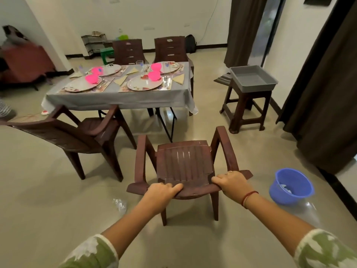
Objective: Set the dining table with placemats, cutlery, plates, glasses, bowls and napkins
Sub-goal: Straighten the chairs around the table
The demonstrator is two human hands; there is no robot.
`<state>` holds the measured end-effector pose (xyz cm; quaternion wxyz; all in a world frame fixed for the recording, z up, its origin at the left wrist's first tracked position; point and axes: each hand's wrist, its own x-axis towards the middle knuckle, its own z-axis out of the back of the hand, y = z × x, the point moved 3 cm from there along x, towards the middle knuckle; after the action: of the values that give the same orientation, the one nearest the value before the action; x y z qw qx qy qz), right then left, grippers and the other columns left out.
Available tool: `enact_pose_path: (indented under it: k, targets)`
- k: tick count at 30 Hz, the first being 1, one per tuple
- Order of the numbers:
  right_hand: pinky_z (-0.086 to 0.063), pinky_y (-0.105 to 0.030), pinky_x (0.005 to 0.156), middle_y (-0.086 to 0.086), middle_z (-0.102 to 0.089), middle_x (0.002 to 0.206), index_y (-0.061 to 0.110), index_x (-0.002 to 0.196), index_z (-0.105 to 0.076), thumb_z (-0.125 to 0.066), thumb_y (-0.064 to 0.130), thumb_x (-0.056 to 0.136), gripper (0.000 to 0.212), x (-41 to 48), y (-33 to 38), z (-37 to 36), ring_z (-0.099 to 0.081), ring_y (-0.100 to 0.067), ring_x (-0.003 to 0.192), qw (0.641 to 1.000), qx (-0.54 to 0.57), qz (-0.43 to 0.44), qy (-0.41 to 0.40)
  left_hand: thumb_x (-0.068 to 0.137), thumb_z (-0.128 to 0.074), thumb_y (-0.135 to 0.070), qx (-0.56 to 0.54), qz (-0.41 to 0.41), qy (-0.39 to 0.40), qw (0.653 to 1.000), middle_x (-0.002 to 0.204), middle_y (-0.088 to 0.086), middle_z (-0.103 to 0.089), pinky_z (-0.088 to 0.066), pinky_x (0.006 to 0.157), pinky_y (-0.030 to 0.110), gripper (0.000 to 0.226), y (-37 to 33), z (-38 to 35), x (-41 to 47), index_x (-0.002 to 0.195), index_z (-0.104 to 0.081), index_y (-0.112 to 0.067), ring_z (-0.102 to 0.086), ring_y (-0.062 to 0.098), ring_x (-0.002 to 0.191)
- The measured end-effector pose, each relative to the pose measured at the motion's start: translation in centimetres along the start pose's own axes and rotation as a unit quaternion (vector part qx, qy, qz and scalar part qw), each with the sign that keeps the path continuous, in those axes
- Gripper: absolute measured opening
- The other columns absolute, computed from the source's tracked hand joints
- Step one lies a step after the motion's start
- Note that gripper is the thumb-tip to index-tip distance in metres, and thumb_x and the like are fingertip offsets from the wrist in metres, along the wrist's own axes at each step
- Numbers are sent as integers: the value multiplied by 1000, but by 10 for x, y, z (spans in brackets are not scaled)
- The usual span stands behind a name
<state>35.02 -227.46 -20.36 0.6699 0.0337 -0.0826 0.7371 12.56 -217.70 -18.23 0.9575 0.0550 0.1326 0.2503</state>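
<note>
While both of my hands are on the chair (183, 163), the set desk (116, 99) lies well ahead of them, across open floor.

Left hand (163, 191): fingers curled over the top rail of the chair back, left of centre, gripping it.
Right hand (230, 183): same grip on the rail's right end, beside the armrest. Red thread on that wrist.
Chair: dark brown slatted plastic, upright on the floor, seat facing the desk, apart from the desk's near edge.

Desk: grey cloth hanging over all edges. Four places laid, two along the near edge and two along the far edge.
- Placemats (104, 87): patterned, one under each plate.
- Plates (139, 84): pale with a printed motif.
- Bowls (154, 76): bright pink, one on each plate.
- Napkins (120, 80): tan, folded to triangles, lying beside the plates.
- Cutlery (167, 81): shiny, on the mat to the right of the near-right plate; individual pieces too small to tell.
- Glass (140, 64): clear, near the middle of the far edge.

A second chair (87, 132) stands at the near-left corner.
</note>
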Motion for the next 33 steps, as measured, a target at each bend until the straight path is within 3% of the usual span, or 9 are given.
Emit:
enact_pose_path:
  k: [3, 8, 14, 19, 21, 25, 29, 33]
  targets:
    - [-48, -26, 41, 6, -60, 59, 25, 80, -63, -81, 17, 68, 23, 25, 2, -6, -56, -15, 44, 1000, -2, -1, 6, 95, -43, -8, 0, -4, -2, 1000, 109, 7, -59, -48, 65, 36, 52, 23, -3, 8, 141, -25, -25, -62, 28, 88]
    - [-45, -23, 38, 5, -59, 56, 24, 75, -63, -85, 15, 60, 29, 64, 14, -4, -55, -16, 41, 1000, 2, 6, -17, 92, -46, -5, 0, -23, -23, 999, 101, 4, -62, -51, 60, 37, 53, 68, -15, 17, 132, -21, -29, -64, 25, 78]
    - [-38, -21, 37, 5, -57, 54, 25, 73, -64, -91, 19, 51, 35, 165, 35, -17, -53, -15, 38, 999, -6, 23, -28, 86, -60, -8, -27, -37, -52, 998, 83, 1, -66, -50, 47, 31, 56, 176, -33, 45, 125, -29, -32, -64, 21, 60]
    - [-39, -22, 37, 5, -57, 55, 25, 73, -63, -91, 15, 45, 41, 212, 38, -25, -53, -15, 38, 999, -9, 17, -27, 53, -85, -14, 9, -66, -65, 996, 57, -9, -56, -26, 31, 19, 71, 218, -34, 65, 111, -47, -31, -49, 11, 36]
    - [-39, -23, 37, 5, -57, 54, 24, 72, -64, -91, 14, 43, 41, 242, 43, -34, -53, -16, 38, 999, -10, 14, -27, 54, -85, -15, 21, -69, -51, 996, 59, -10, -58, -24, 32, 19, 72, 251, -44, 74, 112, -47, -32, -50, 10, 37]
    - [-41, -24, 38, 4, -56, 54, 23, 73, -64, -89, 11, 44, 40, 274, 49, -40, -54, -17, 40, 1000, -13, -8, -25, 68, -75, -10, 14, -71, -52, 996, 72, -6, -64, -38, 36, 23, 64, 289, -50, 88, 119, -43, -31, -59, 15, 48]
    - [-42, -24, 37, 3, -57, 52, 23, 71, -64, -91, 11, 42, 41, 304, 57, -40, -55, -19, 38, 999, -8, -28, -23, 87, -55, -5, -19, -58, -42, 997, 96, 5, -67, -52, 55, 36, 53, 322, -48, 102, 127, -32, -30, -66, 28, 71]
    - [-39, -23, 36, 4, -57, 51, 24, 70, -64, -90, 11, 39, 43, 329, 54, -37, -54, -19, 37, 999, -7, -38, -9, 94, -43, -7, -28, -43, -51, 997, 110, 7, -63, -49, 67, 39, 46, 340, -41, 116, 135, -34, -27, -64, 29, 88]
